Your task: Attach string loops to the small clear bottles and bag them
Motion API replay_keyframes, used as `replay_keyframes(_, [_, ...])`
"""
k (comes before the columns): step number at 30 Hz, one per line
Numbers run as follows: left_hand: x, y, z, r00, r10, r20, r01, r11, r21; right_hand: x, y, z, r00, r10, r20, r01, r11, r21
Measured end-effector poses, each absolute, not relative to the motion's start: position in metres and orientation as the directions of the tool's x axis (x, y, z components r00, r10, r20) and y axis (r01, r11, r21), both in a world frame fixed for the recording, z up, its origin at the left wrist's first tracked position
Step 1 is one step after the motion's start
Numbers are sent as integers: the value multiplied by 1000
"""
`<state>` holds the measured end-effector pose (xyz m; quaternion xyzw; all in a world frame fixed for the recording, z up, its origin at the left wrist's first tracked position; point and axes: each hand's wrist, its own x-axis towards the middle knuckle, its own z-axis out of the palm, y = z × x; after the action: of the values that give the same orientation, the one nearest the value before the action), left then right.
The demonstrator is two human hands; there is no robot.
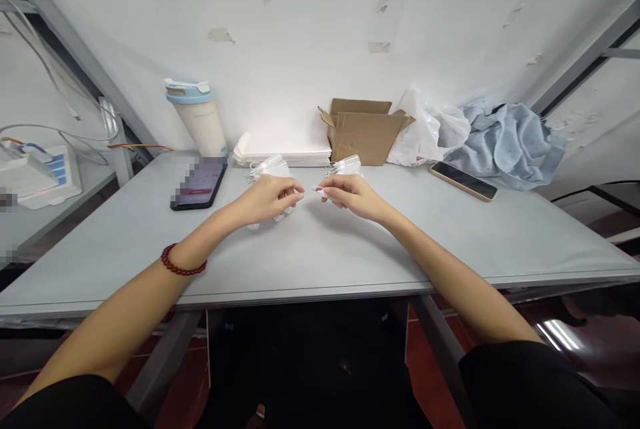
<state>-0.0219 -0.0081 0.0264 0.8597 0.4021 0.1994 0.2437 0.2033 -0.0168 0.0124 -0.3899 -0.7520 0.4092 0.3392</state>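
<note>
Both of my hands are raised over the middle of the grey table, fingertips facing each other with a small gap between. My right hand pinches a small white piece whose thin tip points left. On my left hand the thumb and forefinger are drawn together; whatever lies between them is too small to make out. Behind the left hand is a bunch of white tag-like pieces with thin strings, partly hidden by it. A similar white bunch lies behind the right hand.
Along the wall stand a cup with a blue lid, a stack of white sheets, an open cardboard box, a white plastic bag and blue cloth. One phone lies left, another phone right.
</note>
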Motion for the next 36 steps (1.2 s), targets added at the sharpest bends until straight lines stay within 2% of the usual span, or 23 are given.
replay_keyframes(4, [-19,-12,30,615,781,114,538,-520,663,204,-17,13,-469,865,177,256,325,-910])
replay_keyframes(8, [-14,-17,35,586,809,48,473,-390,790,204,-17,12,-467,870,157,202,278,-939])
replay_keyframes(12, [-11,-19,38,568,823,9,421,-300,856,203,-19,14,-469,871,144,186,257,-948])
replay_keyframes(36, [-12,-18,36,580,815,-16,373,-248,894,202,-23,16,-502,853,141,149,246,-958])
